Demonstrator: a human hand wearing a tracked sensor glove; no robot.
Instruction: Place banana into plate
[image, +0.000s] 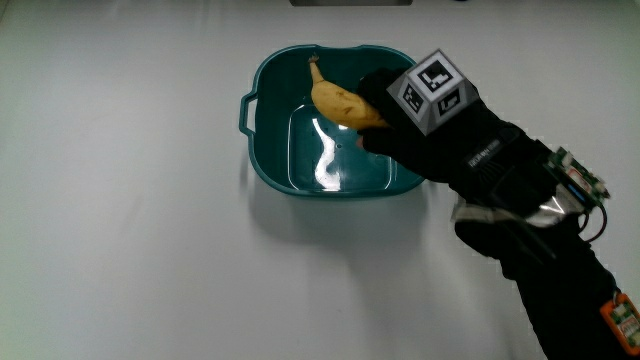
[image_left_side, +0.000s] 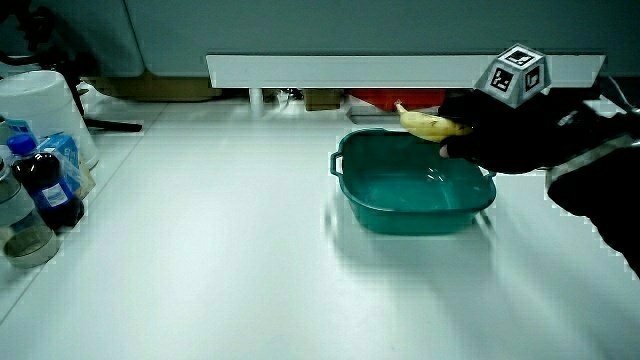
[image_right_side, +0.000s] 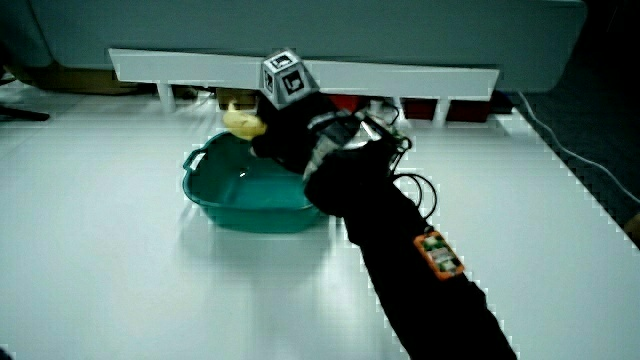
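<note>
A yellow banana (image: 338, 100) with brown spots hangs over the teal dish (image: 266, 150), a deep square basin with a small handle. The hand (image: 425, 125) is shut on the banana's thicker end, above the dish's rim. In both side views the banana (image_left_side: 428, 124) (image_right_side: 243, 122) is held above the dish (image_left_side: 370, 205) (image_right_side: 215, 200), not touching its floor. The patterned cube (image: 434, 90) sits on the back of the hand. The forearm reaches over the dish from the person's side of the table.
Bottles and a white container (image_left_side: 45, 110) stand at the table's edge in a side view. A low white partition (image_left_side: 330, 68) runs along the table's end. A cable (image_right_side: 420, 190) trails beside the forearm.
</note>
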